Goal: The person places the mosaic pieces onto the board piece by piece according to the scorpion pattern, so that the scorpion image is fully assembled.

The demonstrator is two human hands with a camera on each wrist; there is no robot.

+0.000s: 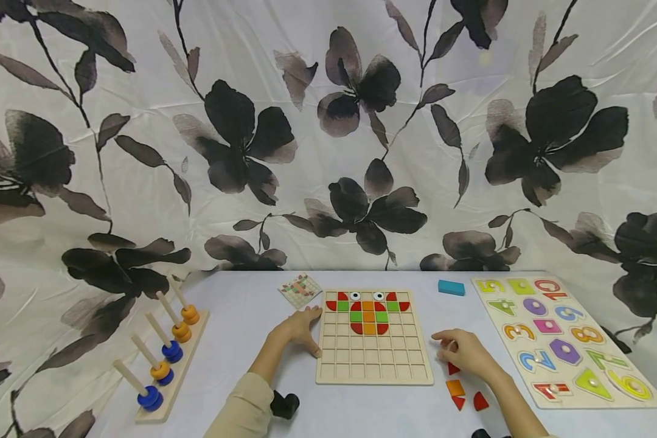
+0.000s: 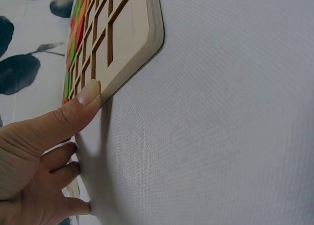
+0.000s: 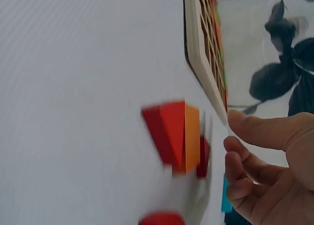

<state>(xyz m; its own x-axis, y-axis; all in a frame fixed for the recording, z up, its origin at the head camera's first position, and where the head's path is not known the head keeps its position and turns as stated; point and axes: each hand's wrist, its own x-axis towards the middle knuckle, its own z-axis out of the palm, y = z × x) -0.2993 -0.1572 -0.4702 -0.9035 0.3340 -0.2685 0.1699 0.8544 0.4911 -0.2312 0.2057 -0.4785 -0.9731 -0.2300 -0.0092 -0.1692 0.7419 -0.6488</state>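
One spread left hand (image 1: 295,328) touches the board (image 1: 373,373).

left sleeve (image 1: 242,406): beige, creased | left wrist device (image 1: 286,406): black, rounded | right wrist device (image 1: 483,434): black, partly visible

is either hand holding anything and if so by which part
Nothing is visibly held: the left hand only touches the left edge of the wooden grid board, and the right hand looks empty.
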